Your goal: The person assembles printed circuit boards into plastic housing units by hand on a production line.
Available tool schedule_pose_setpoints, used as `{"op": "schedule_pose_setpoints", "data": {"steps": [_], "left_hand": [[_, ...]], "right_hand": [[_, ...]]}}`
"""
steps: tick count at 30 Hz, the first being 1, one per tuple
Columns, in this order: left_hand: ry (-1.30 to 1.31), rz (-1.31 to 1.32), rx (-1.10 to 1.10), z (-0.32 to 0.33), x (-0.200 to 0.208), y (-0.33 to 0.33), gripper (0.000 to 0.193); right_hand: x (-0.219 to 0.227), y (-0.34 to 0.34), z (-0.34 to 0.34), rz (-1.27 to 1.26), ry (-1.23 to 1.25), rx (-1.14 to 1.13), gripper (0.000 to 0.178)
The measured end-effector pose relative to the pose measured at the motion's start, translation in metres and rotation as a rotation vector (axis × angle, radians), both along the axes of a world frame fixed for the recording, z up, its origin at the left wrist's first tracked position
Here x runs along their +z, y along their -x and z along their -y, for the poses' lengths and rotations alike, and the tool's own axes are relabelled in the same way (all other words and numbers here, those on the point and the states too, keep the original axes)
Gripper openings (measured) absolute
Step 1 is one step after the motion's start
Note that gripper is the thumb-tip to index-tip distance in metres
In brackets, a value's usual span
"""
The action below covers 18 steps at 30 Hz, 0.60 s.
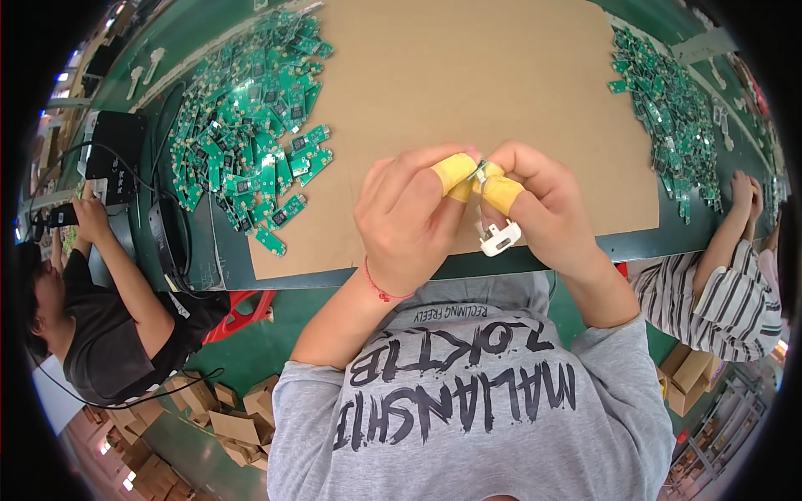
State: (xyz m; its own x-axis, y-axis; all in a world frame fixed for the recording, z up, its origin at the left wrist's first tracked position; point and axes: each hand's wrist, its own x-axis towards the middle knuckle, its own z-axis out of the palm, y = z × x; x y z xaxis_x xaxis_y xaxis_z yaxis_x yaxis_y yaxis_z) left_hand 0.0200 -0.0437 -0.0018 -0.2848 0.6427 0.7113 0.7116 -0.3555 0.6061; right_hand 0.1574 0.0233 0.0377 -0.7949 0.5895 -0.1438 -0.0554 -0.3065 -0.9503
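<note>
My left hand (409,209) and my right hand (551,204) meet above the near edge of the brown board, yellow tape wrapped round the fingertips of both. A small green circuit board (481,170) is pinched between the taped fingertips of the two hands, mostly covered by them. Below my right thumb hangs a small white plastic housing (501,240) with a slot in its face, like a plug adapter. It sits against the curled fingers of my right hand, which seem to hold it; the exact grip is hidden.
A brown cardboard sheet (468,75) covers the green table. Heaps of green circuit boards lie at its left (251,125) and right (668,125). A black device (117,154) with cables stands far left. Co-workers sit on both sides; cardboard boxes (238,426) are on the floor.
</note>
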Motion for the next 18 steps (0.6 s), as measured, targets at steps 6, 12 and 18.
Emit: {"op": "schedule_pose_setpoints", "data": {"steps": [6, 12, 18], "left_hand": [[0.004, -0.081, 0.026, 0.0006, 0.0034, 0.0014, 0.02], [-0.049, -0.179, 0.023, -0.0026, 0.0038, 0.0031, 0.02], [0.071, -0.112, -0.043, -0.0046, 0.0037, 0.004, 0.023]], "right_hand": [[-0.0049, 0.0016, 0.0006, -0.017, -0.029, -0.04, 0.011], [-0.0041, -0.0041, -0.005, -0.056, 0.124, 0.027, 0.01], [-0.0074, -0.0012, -0.0036, 0.035, -0.13, -0.06, 0.012]]}}
